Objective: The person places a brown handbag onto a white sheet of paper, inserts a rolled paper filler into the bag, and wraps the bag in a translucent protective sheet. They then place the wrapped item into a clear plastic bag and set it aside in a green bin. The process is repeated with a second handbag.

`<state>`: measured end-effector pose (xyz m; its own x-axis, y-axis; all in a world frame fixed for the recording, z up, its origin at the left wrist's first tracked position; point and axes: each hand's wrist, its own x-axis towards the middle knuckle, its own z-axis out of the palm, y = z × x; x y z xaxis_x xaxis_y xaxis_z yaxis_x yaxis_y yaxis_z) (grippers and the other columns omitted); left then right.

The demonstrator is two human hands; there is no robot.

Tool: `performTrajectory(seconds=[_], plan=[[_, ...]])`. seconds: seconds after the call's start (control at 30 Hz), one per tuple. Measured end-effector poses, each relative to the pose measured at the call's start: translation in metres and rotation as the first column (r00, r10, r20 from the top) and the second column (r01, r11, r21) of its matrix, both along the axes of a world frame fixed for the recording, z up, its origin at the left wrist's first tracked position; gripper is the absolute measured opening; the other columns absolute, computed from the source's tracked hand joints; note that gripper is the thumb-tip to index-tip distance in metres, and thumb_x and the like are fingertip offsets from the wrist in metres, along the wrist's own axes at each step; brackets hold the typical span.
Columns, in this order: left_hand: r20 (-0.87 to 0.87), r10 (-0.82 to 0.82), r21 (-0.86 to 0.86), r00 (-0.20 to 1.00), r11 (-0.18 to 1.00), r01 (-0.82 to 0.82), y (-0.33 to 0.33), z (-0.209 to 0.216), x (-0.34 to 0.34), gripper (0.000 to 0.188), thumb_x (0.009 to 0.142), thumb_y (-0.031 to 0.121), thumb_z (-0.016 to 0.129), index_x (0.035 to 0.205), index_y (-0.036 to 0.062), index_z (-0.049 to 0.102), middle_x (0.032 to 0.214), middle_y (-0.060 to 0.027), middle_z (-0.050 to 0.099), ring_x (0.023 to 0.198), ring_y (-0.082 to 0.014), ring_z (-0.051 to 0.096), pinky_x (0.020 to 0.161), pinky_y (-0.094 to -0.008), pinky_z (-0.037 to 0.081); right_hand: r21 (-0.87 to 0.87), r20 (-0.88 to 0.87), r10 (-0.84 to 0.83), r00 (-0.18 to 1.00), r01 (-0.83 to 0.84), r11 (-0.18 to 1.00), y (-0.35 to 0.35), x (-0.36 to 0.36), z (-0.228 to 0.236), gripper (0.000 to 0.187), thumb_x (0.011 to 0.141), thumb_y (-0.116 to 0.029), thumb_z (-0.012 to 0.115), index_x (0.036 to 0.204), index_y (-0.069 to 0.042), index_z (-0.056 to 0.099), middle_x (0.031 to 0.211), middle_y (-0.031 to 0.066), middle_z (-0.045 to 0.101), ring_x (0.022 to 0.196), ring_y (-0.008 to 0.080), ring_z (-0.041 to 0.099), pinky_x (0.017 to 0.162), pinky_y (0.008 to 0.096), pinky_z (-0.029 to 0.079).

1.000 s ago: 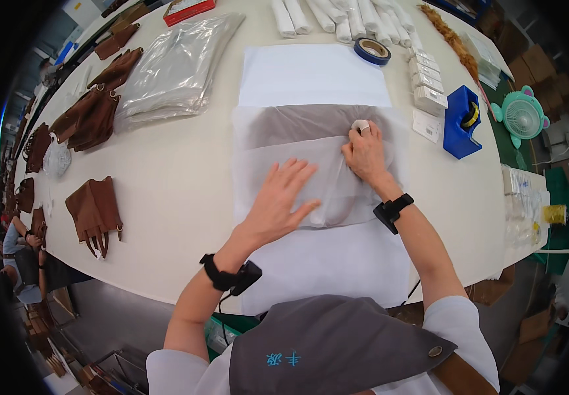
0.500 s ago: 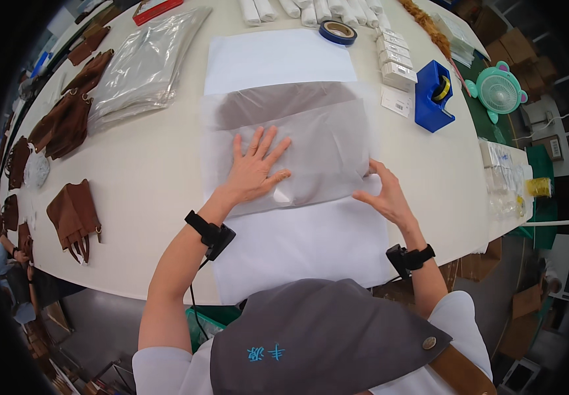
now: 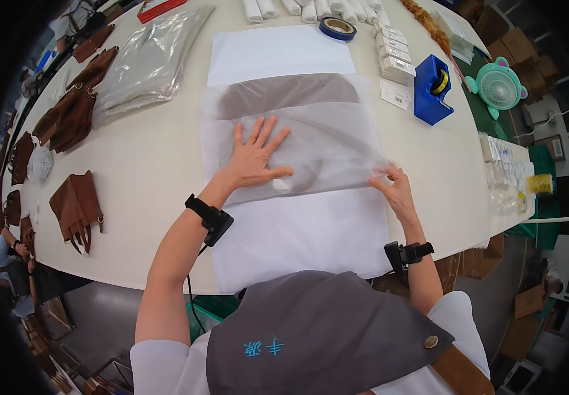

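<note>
In front of me a flat dark item (image 3: pixel 284 91) lies under a translucent whitish sheet (image 3: pixel 324 141), its rounded far end showing through most strongly. What kind of item it is, I cannot tell. Beneath it is a long piece of white paper (image 3: pixel 304 243). My left hand (image 3: pixel 256 158) rests flat on the sheet with fingers spread, a small white patch (image 3: pixel 282 184) beside its thumb. At the sheet's near right corner, my right hand (image 3: pixel 395 187) pinches the edge between thumb and fingers; the fingertips are slightly blurred.
Clear plastic bags (image 3: pixel 149 62) lie at the far left, near several brown leather bags (image 3: pixel 74 118). Another brown bag (image 3: pixel 77 207) is closer. Beyond the paper sit a blue tape roll (image 3: pixel 337 29), small white boxes (image 3: pixel 395 56) and a blue tape dispenser (image 3: pixel 433 91). A green fan (image 3: pixel 499 89) stands right.
My right hand has gone from open beside the sheet to pinching its corner, and the sheet's right edge now reaches further right. My left hand stays spread on it.
</note>
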<state>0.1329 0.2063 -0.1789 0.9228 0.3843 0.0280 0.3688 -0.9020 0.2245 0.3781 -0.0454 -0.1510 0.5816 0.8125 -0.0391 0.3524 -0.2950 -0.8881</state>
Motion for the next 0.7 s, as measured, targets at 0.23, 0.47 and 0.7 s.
performTrajectory(seconds=[0.23,0.47,0.7], plan=[[-0.032,-0.007,0.026,0.999,1.0,0.008,-0.002,0.002,0.004,0.092,0.079,0.076,0.043,0.15,0.0221,0.021,0.157,-0.0137,0.008,0.144,-0.0331,0.004,0.107,-0.0661,-0.002,0.031,-0.411,-0.478,0.776,0.536,0.844,0.008,0.039,-0.033,0.024,0.096,-0.026,0.054,0.083,-0.005,0.053,0.074,-0.0013,0.05,0.071,0.0084,0.045,0.071,0.0243,0.04],[-0.037,0.016,0.01,0.999,1.0,-0.016,-0.003,0.007,-0.002,0.09,0.08,0.075,0.044,0.15,0.0217,0.022,0.157,-0.014,0.008,0.144,-0.0347,0.003,0.106,-0.0669,-0.002,0.211,0.644,0.039,0.764,-0.226,0.951,0.084,-0.028,0.041,0.032,0.094,-0.022,0.053,0.124,-0.011,0.055,0.114,0.0119,0.062,0.111,0.0289,0.051,0.099,0.0423,0.036],[0.003,0.012,-0.007,1.0,1.0,-0.012,-0.003,0.006,0.005,0.087,0.08,0.073,0.048,0.148,0.0231,0.028,0.156,-0.0131,0.011,0.144,-0.0343,0.006,0.105,-0.0681,-0.002,-0.152,0.866,0.096,0.49,0.075,0.985,0.122,0.075,0.001,0.038,0.093,-0.027,0.051,0.126,-0.01,0.057,0.133,0.0196,0.05,0.13,0.0365,0.038,0.109,0.0591,0.017]])
